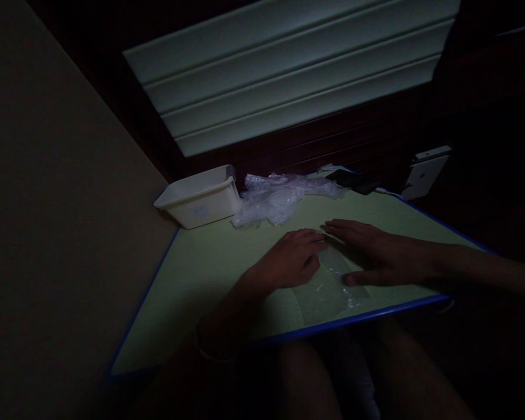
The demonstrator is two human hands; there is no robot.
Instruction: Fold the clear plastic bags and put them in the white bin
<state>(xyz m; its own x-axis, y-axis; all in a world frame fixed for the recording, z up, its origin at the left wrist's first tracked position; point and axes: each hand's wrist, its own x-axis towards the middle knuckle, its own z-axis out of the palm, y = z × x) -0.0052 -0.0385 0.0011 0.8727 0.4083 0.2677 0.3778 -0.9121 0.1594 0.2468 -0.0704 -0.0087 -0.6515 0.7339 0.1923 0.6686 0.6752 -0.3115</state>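
Observation:
A clear plastic bag (321,297) lies flat on the light green table top, close to its near edge. My left hand (289,259) rests palm down over the bag's upper left part, fingers slightly bent and thumb apart from them. Across from it, my right hand (376,251) is open, with fingers stretched toward the left fingertips and the thumb spread over the bag's right side. The two hands nearly meet at the bag's far end. Dim light hides the undersides of the fingers.
Beyond the hands, a heap of crumpled clear plastic bags (275,201) lies beside a white plastic bin (201,201). A dark flat object (352,181) sits at the back right. Blue trim edges the table (227,256). A white device (426,175) stands past its right edge.

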